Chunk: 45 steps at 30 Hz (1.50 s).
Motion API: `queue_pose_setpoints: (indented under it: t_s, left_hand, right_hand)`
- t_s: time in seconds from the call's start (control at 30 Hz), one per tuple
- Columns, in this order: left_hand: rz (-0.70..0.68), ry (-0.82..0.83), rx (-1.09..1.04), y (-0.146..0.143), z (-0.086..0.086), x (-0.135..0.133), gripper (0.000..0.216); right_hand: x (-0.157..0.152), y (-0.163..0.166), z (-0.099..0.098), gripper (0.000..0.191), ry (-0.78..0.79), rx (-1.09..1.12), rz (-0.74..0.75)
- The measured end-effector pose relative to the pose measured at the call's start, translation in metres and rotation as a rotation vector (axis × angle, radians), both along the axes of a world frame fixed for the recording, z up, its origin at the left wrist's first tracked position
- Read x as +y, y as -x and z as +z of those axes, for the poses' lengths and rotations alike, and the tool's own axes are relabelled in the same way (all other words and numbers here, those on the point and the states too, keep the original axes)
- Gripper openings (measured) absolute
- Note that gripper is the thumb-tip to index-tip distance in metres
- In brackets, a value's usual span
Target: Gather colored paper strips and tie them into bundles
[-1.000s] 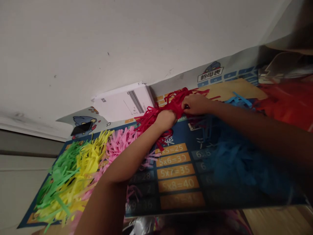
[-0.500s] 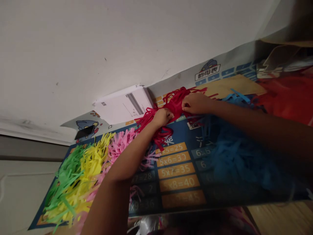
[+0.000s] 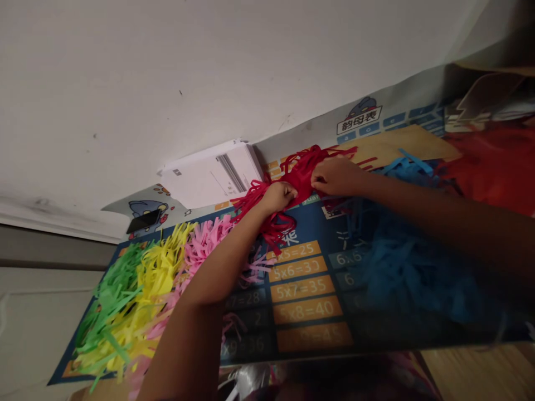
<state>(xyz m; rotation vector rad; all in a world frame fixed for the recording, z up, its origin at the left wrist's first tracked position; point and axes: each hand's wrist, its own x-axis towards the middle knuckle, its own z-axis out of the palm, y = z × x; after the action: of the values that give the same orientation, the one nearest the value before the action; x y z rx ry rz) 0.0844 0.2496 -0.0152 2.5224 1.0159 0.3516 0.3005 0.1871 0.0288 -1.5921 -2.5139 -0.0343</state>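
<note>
Both my hands work on a bundle of red fringed paper strips (image 3: 297, 174) at the far side of a blue multiplication-table mat (image 3: 309, 289). My left hand (image 3: 279, 196) is closed around the left part of the red strips. My right hand (image 3: 335, 177) pinches the right part of the same bundle. Loose red ends spill toward me and to the left (image 3: 267, 225).
Fringed paper lies in piles on the mat: green (image 3: 112, 289), yellow (image 3: 156, 273), pink (image 3: 207, 242) at the left, blue (image 3: 413, 267) under my right arm. A white box (image 3: 211, 175) leans by the wall. A black phone (image 3: 142, 221) lies left. Brown paper (image 3: 397, 143) and red material (image 3: 497, 161) sit right.
My left hand has slid a little along the red strips and tightened on them; my right hand keeps its pinch. The view has shifted slightly.
</note>
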Motion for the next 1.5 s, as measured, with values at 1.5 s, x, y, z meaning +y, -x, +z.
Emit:
queue_pose_setpoints:
  t_s: [1.5]
  left_hand:
    - [0.523, -0.137, 0.187, 0.010, 0.029, -0.021, 0.015]
  right_hand:
    - [-0.038, 0.077, -0.022, 0.034, 0.052, 0.043, -0.100]
